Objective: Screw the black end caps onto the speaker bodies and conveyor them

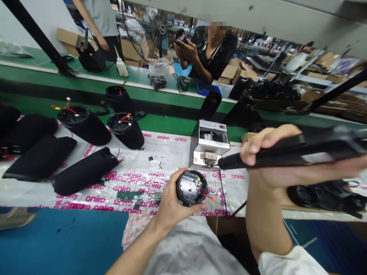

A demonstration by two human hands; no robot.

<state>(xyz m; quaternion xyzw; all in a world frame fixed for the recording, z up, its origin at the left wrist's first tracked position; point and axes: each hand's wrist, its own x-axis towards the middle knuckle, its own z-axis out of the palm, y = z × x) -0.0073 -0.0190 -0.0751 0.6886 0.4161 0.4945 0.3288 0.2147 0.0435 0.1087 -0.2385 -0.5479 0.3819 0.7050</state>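
My left hand [172,204] is wrapped round a black cylindrical speaker housing [187,187], standing with its open end facing up. Red wires and a small yellow connector show inside that end. On the right, my right hand [268,173] grips a black electric screwdriver [282,156], held nearly level. Its nose points left at the front of a silver screw feeder [213,144]; whether the bit touches a screw there, I cannot tell. Two similar housings with red wires, one [88,124] and another [130,133], stand tilted at the left.
More black housings [83,172] lie on the left of the bench, which is covered with anko-printed film [129,189]. Beyond runs a green conveyor [169,124]. Across it, a person [197,57] holds a black part. Black parts [327,196] lie in a box at right.
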